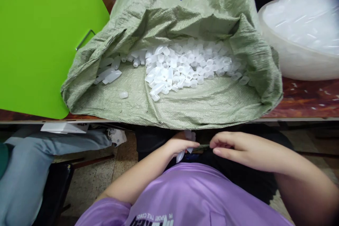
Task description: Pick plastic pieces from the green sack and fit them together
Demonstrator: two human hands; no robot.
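Pieces of white plastic [180,156] are held low over the lap, just below the front edge of the counter [304,100], with the left grip [179,146] closed around them. Just beside it, the right grip [237,146] has its thumb and fingers curled near a thin dark strip [203,146] that lies between the two hands; whether they are pinched on it, I cannot tell. Many more white pieces [182,67] lie heaped in the mouth of the green sack [212,99], straight ahead. For good handling, the left should probably hold firmly enough that smooth plastic does not slide out, yet lightly enough not to squash any hollow ends. The right would do best with fingertip control, meeting one piece squarely rather than at a slant. Working in the shade beneath the edge makes small parts hard to see, so a slight lift into the light could help. A dropped piece might well reach the floor [124,162], so staying close above the lap seems wise.
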